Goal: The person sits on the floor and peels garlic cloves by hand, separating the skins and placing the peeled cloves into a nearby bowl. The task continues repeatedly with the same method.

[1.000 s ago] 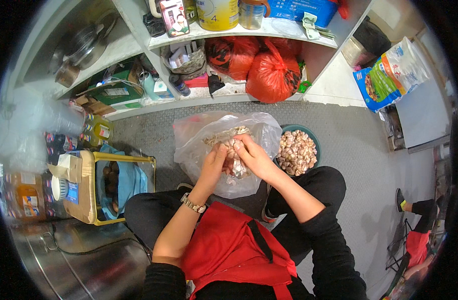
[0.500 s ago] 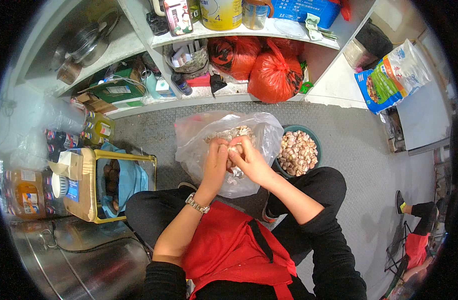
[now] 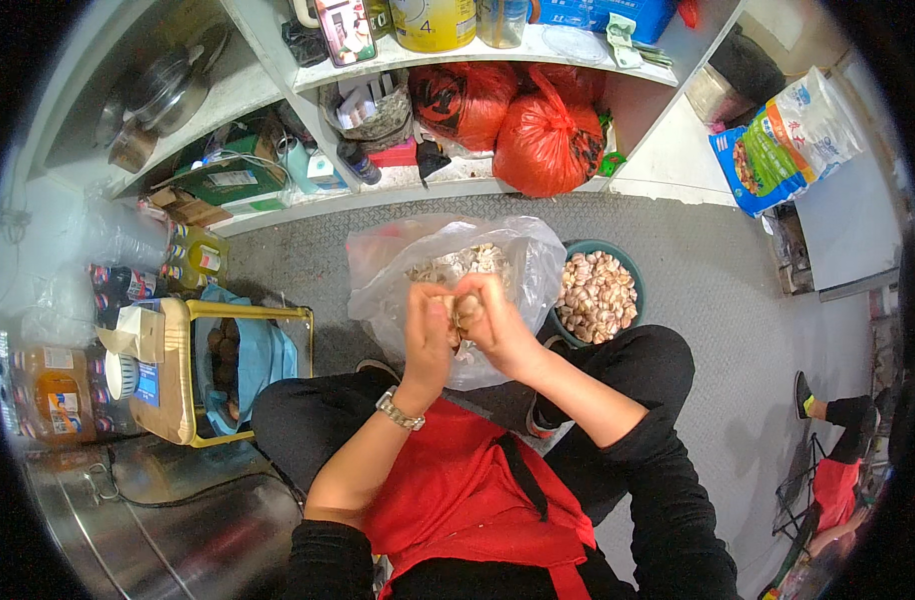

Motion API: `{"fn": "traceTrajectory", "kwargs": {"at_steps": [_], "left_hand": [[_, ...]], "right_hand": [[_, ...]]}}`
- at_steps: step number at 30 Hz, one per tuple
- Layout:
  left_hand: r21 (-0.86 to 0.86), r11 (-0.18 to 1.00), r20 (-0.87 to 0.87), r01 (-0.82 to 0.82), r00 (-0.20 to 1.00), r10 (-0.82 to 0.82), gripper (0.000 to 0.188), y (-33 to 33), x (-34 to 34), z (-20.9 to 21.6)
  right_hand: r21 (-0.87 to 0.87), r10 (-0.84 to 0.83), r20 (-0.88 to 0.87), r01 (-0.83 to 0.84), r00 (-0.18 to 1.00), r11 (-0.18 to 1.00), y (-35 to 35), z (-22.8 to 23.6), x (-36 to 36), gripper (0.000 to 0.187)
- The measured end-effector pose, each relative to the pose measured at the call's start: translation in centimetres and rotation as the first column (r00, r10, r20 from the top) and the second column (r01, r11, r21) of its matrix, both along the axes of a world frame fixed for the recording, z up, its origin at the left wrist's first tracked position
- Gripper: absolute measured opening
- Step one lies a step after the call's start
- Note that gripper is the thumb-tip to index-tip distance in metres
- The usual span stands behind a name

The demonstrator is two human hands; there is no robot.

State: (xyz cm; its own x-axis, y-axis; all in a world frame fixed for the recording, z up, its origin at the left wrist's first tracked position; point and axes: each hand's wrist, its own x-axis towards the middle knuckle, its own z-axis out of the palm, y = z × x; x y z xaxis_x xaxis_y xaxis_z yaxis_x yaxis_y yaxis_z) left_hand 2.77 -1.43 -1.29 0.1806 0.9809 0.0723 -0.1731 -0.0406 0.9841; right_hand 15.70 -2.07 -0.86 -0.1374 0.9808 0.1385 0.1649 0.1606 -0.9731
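Note:
My left hand (image 3: 431, 330) and my right hand (image 3: 500, 327) meet in front of me, both closed around a garlic bulb (image 3: 466, 310). Fingers and thumbs cover much of the bulb, so I cannot tell if it is whole or split. Below them a translucent plastic bag (image 3: 378, 282) lies spread on the floor, with pale garlic skins (image 3: 486, 260) in it. Right of the bag, touching or nearly touching it, stands a round green tub (image 3: 635, 272) filled with garlic cloves (image 3: 598, 298).
White shelving (image 3: 458, 180) with red plastic bags (image 3: 548, 145) runs across the far side. On the left stand a yellow-framed stool (image 3: 183, 370), bottles (image 3: 58, 390) and a metal cabinet (image 3: 178, 520). A bright package (image 3: 788, 145) is at the far right; another person (image 3: 838, 490) sits lower right.
Both hands have turned and come nearer to me, still gripping the garlic bulb; more of the skins in the bag now show beyond them. The whole view has shifted slightly.

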Motion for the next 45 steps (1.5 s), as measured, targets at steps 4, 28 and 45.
{"fn": "traceTrajectory", "kwargs": {"at_steps": [4,28,45], "left_hand": [[-0.005,0.999,-0.012,-0.043,0.999,0.043,0.03,0.5,0.0,0.6],[-0.083,0.986,-0.214,0.143,0.964,-0.158,0.024,1.7,-0.8,0.7],[-0.348,0.903,0.363,0.25,0.925,-0.117,0.029,1.3,-0.3,1.0]], "right_hand": [[0.001,0.056,-0.141,-0.056,0.988,0.998,0.1,0.3,0.3,0.02],[-0.403,0.003,-0.431,-0.196,0.902,0.894,1.4,0.7,1.8,0.026],[-0.366,-0.012,-0.708,-0.351,0.706,0.862,1.0,0.6,2.4,0.023]]}}
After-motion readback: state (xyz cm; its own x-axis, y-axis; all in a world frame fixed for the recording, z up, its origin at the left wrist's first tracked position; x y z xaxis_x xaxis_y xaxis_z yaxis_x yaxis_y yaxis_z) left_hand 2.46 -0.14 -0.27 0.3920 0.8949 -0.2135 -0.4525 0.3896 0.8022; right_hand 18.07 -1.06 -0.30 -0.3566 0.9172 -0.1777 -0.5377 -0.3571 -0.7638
